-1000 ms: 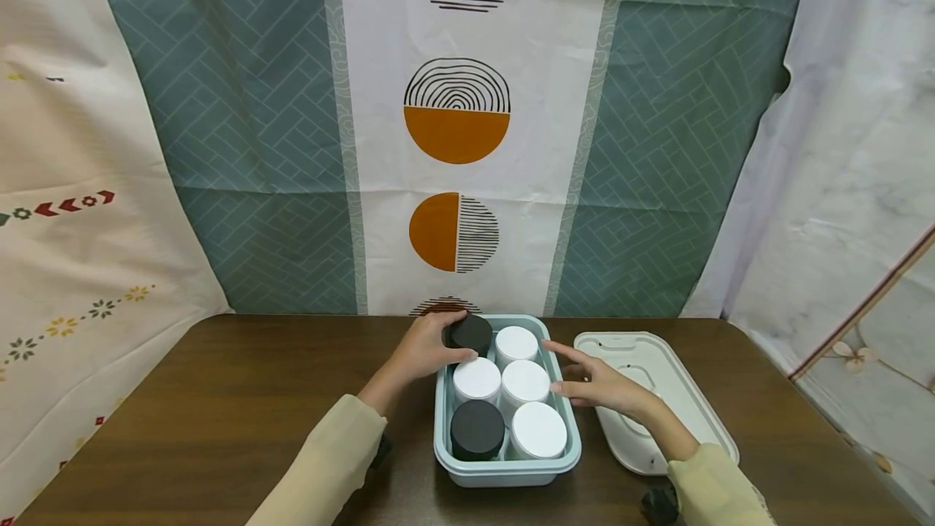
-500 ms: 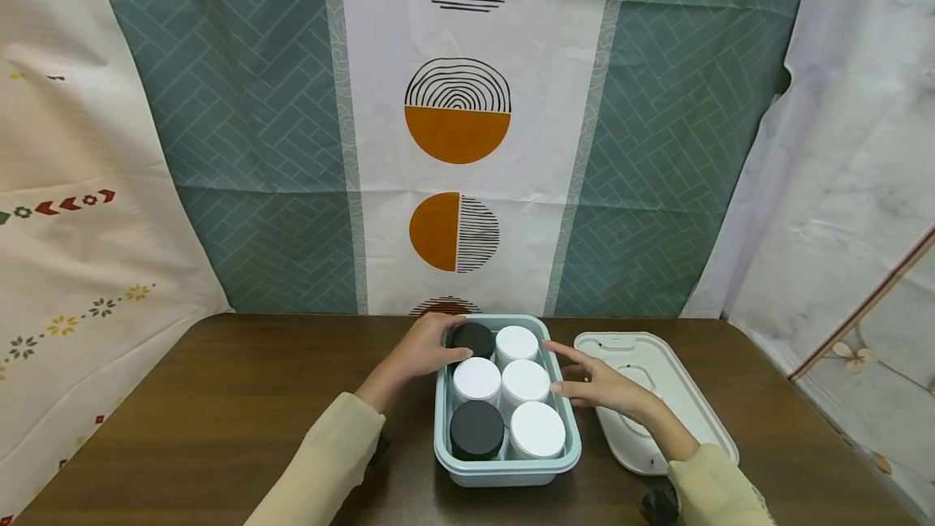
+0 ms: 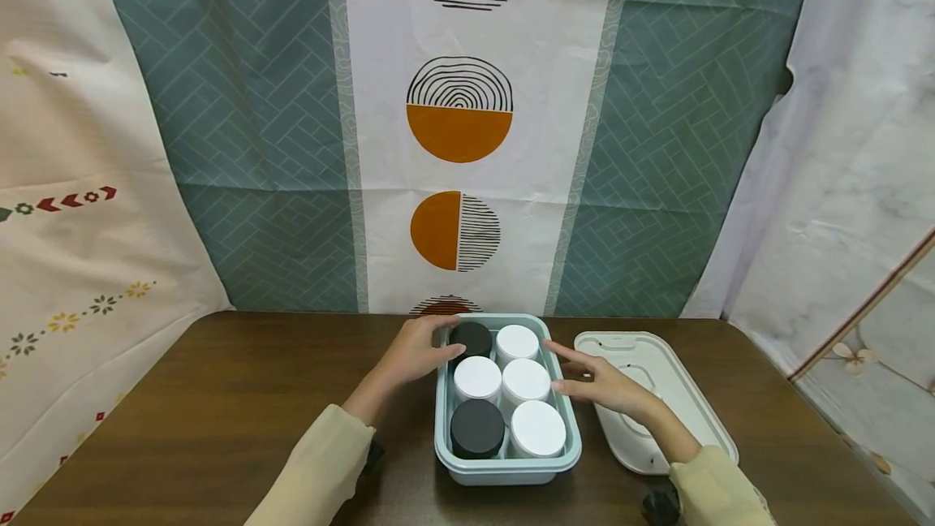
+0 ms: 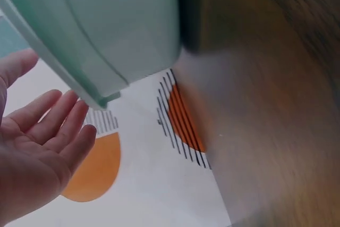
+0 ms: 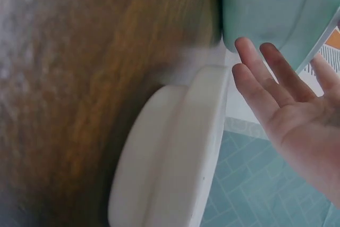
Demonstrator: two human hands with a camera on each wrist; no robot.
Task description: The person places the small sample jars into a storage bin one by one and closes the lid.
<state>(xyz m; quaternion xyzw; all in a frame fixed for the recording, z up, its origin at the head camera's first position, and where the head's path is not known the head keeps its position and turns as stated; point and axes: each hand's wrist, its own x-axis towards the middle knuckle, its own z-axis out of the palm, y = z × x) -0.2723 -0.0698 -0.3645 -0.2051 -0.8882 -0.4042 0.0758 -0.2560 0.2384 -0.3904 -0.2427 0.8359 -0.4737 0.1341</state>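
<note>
A pale blue-green plastic bin (image 3: 507, 467) stands on the table with several round-topped jars in it. At its back left is a jar with a black top (image 3: 471, 339); another black top (image 3: 477, 428) sits at the front left. The others have white tops, such as the front right jar (image 3: 538, 429). My left hand (image 3: 412, 351) hovers at the bin's back left rim, fingers loosely spread, holding nothing. In the left wrist view its fingers lie beside the bin wall (image 4: 122, 25). My right hand (image 3: 602, 384), fingers extended, is at the bin's right rim; contact there is unclear.
A white lid (image 3: 694, 408) lies on the brown wooden table (image 3: 292, 412) to the right of the bin, partly under my right forearm. A patterned cloth (image 3: 467, 177) hangs behind the table's back edge.
The back left black-topped jar has gone slightly down into the bin. My left hand has let go of it and drawn back a little leftward. The right hand has hardly moved.
</note>
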